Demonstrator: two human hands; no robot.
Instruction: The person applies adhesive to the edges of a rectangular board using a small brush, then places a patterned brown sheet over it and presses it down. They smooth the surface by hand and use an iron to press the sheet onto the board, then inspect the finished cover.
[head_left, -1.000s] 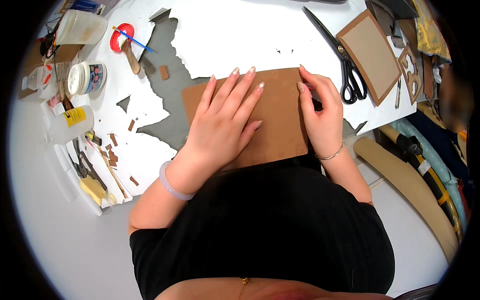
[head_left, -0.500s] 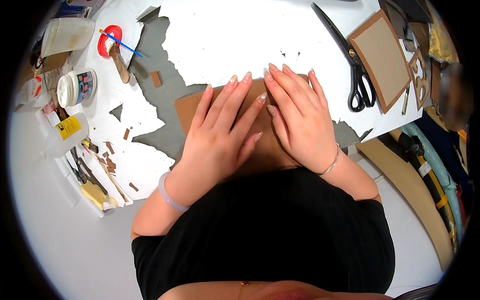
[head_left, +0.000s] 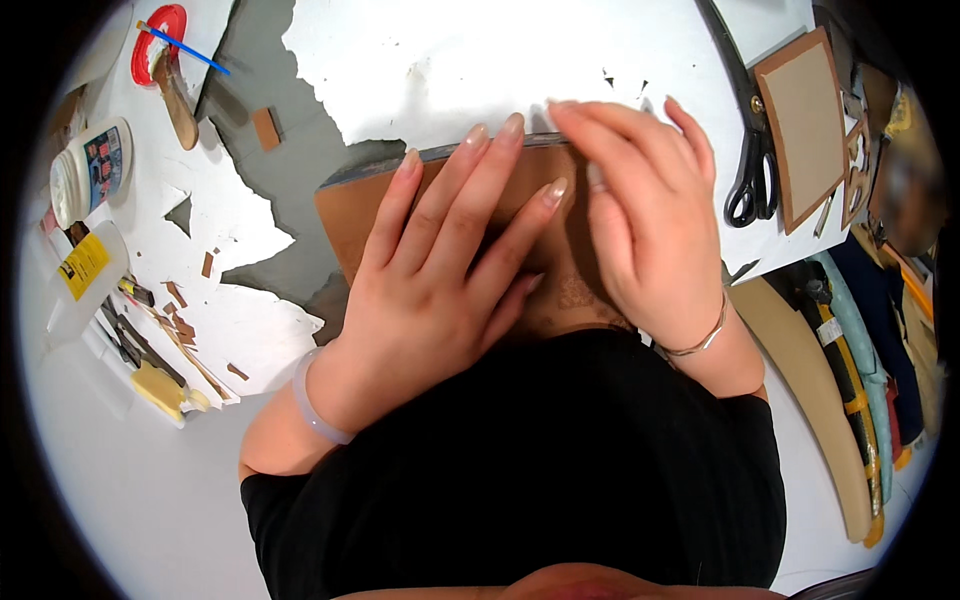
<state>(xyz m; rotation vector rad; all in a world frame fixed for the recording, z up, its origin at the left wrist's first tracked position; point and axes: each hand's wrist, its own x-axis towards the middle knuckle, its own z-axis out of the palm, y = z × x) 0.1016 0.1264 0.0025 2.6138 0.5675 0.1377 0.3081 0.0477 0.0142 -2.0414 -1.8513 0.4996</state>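
With the clock centred on the brown panel (head_left: 565,252) and twelve pointing away from the body, a black shirt (head_left: 520,470) fills six o'clock, covering the panel's near edge. The panel lies flat before it, a faint pattern towards four. The left hand (head_left: 420,290) is spread over its middle, palm down, grasping nothing. The right hand (head_left: 655,210) arches over the three o'clock side, fingers bent and fingertips by the far corner towards one; whether they pinch the edge or merely rest there, I cannot tell.

The step in hand looks like pressing or smoothing the panel flat; a next move would call for even palm pressure and edges kept in line.

Beneath, torn white paper (head_left: 400,70) leaves ragged patches of grey surface (head_left: 250,90) bare. A small brown piece (head_left: 266,128) sits near, at ten; brown scraps (head_left: 180,325) are strewn between eight and nine. Black scissors (head_left: 750,150) lie between two and three, a brown-bordered beige panel (head_left: 800,125) just beyond. Further out come a yellow sponge (head_left: 157,385) at eight, a bottle (head_left: 85,265) at nine, a white tub (head_left: 105,165) above it, and a blue brush (head_left: 190,50) across a red lid (head_left: 170,20) at ten. Off the table, a tan roll (head_left: 810,400) and others lean at four; pale floor (head_left: 160,480) shows past seven
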